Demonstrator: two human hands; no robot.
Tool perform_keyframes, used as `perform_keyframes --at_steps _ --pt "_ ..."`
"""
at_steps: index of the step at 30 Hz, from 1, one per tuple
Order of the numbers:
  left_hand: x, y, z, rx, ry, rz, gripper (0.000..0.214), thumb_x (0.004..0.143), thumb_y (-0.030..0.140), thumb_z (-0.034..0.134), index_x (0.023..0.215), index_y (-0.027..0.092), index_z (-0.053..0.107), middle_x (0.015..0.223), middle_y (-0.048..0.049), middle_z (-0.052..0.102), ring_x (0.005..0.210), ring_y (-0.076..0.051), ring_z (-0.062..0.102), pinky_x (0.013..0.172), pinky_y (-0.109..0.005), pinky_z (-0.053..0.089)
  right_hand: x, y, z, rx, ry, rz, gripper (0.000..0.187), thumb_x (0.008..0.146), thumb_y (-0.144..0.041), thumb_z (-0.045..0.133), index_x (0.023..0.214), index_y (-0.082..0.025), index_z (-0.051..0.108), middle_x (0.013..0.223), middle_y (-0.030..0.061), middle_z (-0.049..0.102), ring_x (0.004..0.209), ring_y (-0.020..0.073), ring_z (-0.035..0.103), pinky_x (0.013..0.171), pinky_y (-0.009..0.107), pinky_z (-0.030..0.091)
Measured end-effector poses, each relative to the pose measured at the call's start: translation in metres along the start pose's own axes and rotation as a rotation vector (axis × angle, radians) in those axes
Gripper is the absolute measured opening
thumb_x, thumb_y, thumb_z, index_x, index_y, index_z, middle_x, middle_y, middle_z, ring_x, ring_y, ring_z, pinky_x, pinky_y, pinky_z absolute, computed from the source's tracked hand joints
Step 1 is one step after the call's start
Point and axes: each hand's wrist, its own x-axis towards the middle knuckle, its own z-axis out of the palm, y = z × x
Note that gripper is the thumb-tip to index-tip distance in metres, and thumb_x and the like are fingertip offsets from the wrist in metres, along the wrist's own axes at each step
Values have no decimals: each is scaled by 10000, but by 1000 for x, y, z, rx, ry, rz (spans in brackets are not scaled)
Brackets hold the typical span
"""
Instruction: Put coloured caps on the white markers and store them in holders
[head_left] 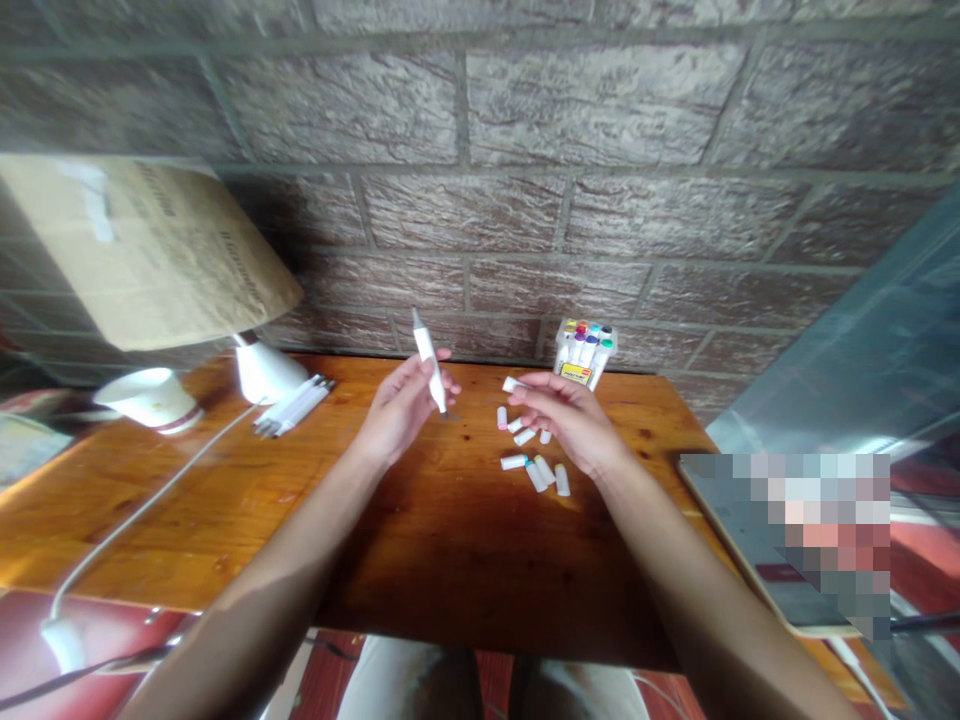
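Observation:
My left hand (pixel 401 405) is closed round a white marker pen (pixel 428 362), held upright above the wooden table (pixel 225 500). My right hand (pixel 574 415) pinches a small white cap (pixel 512 384) between its fingertips, a short way right of the marker. Several loose marker caps (pixel 534 462) lie on the table below and beside my right hand. A clear case of markers with coloured caps (pixel 585 352) stands against the brick wall behind my right hand.
Three white markers (pixel 294 408) lie at the back left beside a white lamp base (pixel 262 370). A white cup (pixel 146 398) and a cardboard box (pixel 142 250) sit further left. A white cable (pixel 135 520) crosses the table's left. A laptop (pixel 757 540) lies at right.

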Motion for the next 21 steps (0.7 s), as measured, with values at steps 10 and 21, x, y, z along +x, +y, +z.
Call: perform_keyframes --at_steps 10,21 --pt "-18 -10 22 467 -475 -191 252 919 332 656 1025 106 690 869 -80 755 804 -164 714 770 -274 556 -2 -21 -7 147 26 -237 233 696 -302 838 910 -227 787 641 -54 548 555 52 447 534 220 372" --pt "-18 -14 19 573 -505 -175 270 902 368 665 878 101 700 839 -80 735 727 -139 677 694 -244 535 -4 -17 -7 -41 -23 -268 303 766 -362 799 1040 -237 767 651 -41 563 549 75 427 483 234 312"
